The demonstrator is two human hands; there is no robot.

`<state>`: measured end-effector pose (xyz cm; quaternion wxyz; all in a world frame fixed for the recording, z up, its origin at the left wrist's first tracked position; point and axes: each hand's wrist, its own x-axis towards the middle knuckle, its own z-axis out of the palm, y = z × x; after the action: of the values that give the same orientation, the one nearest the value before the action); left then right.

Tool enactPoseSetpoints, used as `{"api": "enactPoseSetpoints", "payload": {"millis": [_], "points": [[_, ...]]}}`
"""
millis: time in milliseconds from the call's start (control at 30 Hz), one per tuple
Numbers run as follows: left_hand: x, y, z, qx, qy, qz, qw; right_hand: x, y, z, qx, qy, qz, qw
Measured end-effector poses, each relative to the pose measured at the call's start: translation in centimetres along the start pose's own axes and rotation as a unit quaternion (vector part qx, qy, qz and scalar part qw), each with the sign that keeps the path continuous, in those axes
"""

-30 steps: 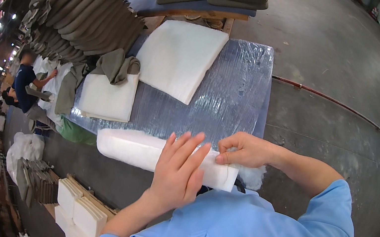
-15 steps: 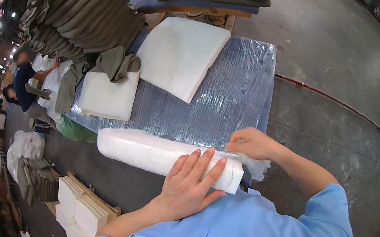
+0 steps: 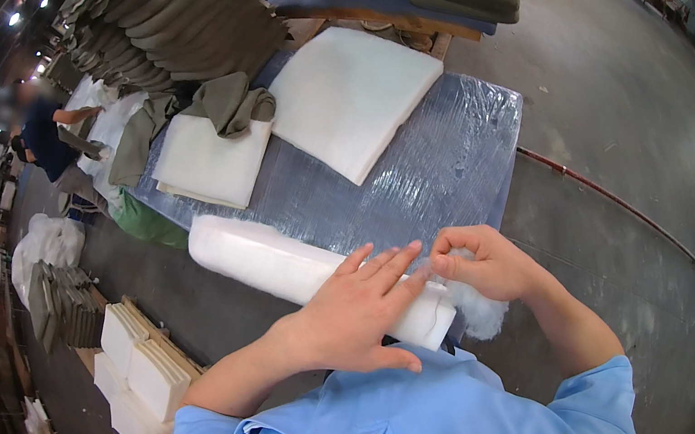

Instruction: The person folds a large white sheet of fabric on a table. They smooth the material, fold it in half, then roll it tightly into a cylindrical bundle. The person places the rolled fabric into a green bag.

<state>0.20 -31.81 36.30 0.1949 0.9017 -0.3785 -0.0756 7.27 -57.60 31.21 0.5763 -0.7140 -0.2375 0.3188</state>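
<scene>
A long white foam cushion (image 3: pixel 284 264) wrapped in soft wadding lies along the table's near edge, against my body. My left hand (image 3: pixel 354 315) rests on its right part, open, with fingers stretched forward and thumb apart. My right hand (image 3: pixel 492 261) is closed in a pinch above the cushion's right end, its fingertips close to the left fingertips. What those fingers hold, if anything, is hidden. A loose tuft of white wadding (image 3: pixel 480 313) hangs below the right hand, beside the cushion's end. A thin dark wavy line runs across the wrapping near that end.
The table (image 3: pixel 456 171) has a shiny plastic cover. On it lie a large white foam pad (image 3: pixel 353 98), smaller white pads (image 3: pixel 214 160) and olive cloth (image 3: pixel 227 114). Olive cushions (image 3: pixel 184 10) are stacked behind. White foam stacks (image 3: pixel 148 367) stand lower left; a person (image 3: pixel 52 140) works far left.
My right hand has moved slightly up toward the left fingertips and its fingers have curled in. My left hand has flattened, fingers reaching further forward. The whole view has shifted slightly.
</scene>
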Motion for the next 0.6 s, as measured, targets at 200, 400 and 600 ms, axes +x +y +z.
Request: {"api": "enactPoseSetpoints", "payload": {"millis": [200, 400, 600], "points": [[-2.4, -0.8, -1.6, 0.046, 0.113, -0.088, 0.989, 0.6, 0.4, -0.1, -0.019, -0.031, 0.013, 0.999], [-2.7, -1.2, 1.2, 0.088, 0.162, -0.125, 0.975, 2.2, -0.1, -0.9, -0.083, 0.019, 0.003, 0.996], [-1.9, -1.2, 1.5, 0.084, 0.166, -0.141, 0.972, 3.7, -4.2, 0.9, -0.187, -0.066, -0.036, 0.979]]}}
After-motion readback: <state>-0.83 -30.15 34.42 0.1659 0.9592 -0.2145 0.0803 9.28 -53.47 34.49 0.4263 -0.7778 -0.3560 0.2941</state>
